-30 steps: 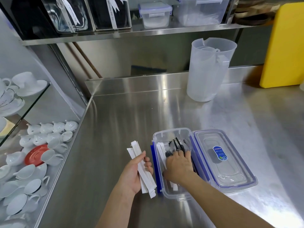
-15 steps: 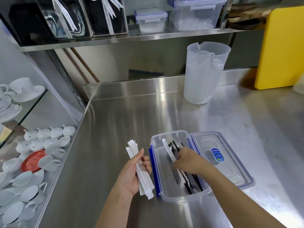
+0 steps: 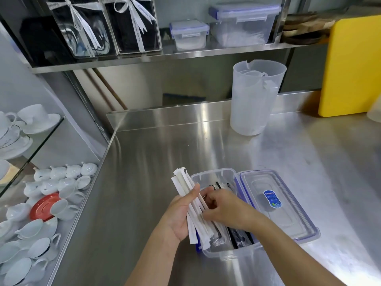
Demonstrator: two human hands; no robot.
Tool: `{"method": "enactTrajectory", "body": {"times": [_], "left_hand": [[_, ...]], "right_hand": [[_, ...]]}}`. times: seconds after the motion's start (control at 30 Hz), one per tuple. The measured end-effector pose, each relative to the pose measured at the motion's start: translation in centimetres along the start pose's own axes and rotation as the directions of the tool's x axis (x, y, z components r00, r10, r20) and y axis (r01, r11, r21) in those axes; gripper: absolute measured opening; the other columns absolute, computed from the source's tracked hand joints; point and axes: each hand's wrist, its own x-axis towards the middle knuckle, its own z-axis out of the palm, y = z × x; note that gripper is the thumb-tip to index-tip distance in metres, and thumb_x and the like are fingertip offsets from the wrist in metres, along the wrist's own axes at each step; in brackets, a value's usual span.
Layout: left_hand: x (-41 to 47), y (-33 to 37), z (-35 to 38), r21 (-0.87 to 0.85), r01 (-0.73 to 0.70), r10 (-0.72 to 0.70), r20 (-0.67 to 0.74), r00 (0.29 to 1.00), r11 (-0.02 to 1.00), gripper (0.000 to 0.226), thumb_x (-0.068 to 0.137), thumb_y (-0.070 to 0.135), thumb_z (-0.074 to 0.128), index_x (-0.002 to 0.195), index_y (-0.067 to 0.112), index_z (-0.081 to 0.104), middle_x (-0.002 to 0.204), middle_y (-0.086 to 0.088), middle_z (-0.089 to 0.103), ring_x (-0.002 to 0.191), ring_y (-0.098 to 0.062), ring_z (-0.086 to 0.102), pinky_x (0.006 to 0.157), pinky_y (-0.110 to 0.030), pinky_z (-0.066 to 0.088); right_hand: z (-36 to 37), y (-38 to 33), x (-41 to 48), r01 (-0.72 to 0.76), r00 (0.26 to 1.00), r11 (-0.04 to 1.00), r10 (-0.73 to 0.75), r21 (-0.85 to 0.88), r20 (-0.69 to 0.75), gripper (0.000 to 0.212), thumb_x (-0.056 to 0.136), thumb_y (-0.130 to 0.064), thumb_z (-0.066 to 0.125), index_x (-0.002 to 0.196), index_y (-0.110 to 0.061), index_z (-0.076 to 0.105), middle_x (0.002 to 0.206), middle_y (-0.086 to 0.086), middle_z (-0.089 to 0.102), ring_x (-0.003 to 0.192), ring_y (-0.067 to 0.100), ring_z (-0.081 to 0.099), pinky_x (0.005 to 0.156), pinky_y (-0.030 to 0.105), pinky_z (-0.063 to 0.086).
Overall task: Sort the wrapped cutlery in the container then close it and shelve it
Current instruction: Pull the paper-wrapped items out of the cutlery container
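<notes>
Watching the left hand (image 3: 179, 219) at 6 o'clock: it is wrapped round a fan of white paper sleeves (image 3: 185, 182), thumb across the front, top ends splayed toward 11 o'clock. The right hand (image 3: 224, 211) sits hard against it, fingers curled onto the sleeves. It seems to be pinching one, but I cannot tell whether into or out of the stack. Hands together, both on the sleeves.

Risks, my reading:
- The stack is loose and uneven. A slack thumb could let sleeves slide out of the low end, onto the counter (image 3: 154, 162) or in among the black cutlery (image 3: 240, 238), which would undo the sort.
- The low ends hang over the left wall of the container (image 3: 231, 254). Laid crooked or piled high, they could foul the seal so a latch will not shut.
- The right forearm crosses the near end of the box, so a careless pull could drag it.

Looks:
- The container is long and clear with blue latches. It stands open on the steel at 5 o'clock, under the hands.
- The black cutlery, in clear film, lies lengthwise along its right side. The left side is mostly hidden by the hands.
- The lid (image 3: 288, 213) lies flat at the container's 3 o'clock, touching it, blue label showing.

Farther out, a frosted jug (image 3: 253, 104) stands at 12 o'clock, well apart. The shelf (image 3: 185, 56) beyond it already carries latched boxes, and I cannot judge whether there is room for this one.
</notes>
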Motion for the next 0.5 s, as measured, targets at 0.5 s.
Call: {"method": "enactTrajectory", "body": {"times": [0.5], "left_hand": [[1.4, 0.5, 0.5, -0.248, -0.406, 0.312, -0.344, 0.886, 0.879, 0.023, 0.084, 0.024, 0.066, 0.069, 0.012, 0.054, 0.062, -0.001, 0.053, 0.059, -0.014, 0.057, 0.061, -0.026, 0.056]], "right_hand": [[3.8, 2.0, 1.2, 0.065, 0.897, 0.238, 0.412, 0.969, -0.162, 0.04, 0.089, -0.044, 0.05, 0.091, -0.005, 0.06, 0.083, 0.011, 0.061, 0.078, 0.023, 0.059, 0.072, 0.033, 0.047]]}}
